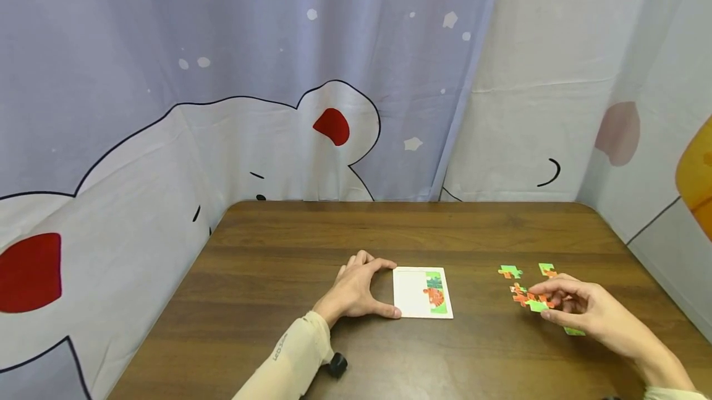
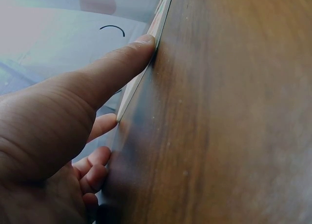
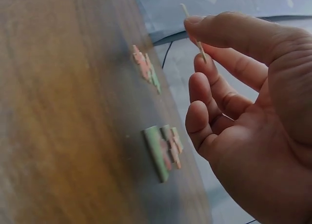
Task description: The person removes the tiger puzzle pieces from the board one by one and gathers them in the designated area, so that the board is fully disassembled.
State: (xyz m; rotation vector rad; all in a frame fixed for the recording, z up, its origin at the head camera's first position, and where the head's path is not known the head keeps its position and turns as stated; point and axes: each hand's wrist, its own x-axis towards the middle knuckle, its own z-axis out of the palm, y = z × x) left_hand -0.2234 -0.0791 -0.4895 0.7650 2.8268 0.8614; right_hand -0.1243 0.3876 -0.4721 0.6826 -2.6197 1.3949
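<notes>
Pinched between the thumb and index finger of my right hand (image 1: 597,316) is a thin puzzle piece (image 3: 202,52), raised off the brown wooden table (image 1: 267,301); my left hand (image 1: 353,289), thumb and forefinger spread wide, touches the two left corners of the white puzzle board (image 1: 408,295), whose right side carries a green-and-orange section (image 1: 436,292). Loose pieces (image 1: 510,272) lie near my right hand, towards the table's right edge, with a stretch of wood between them and the board; beyond the round-cornered far edge hangs a lavender-and-white printed curtain (image 1: 389,29)
</notes>
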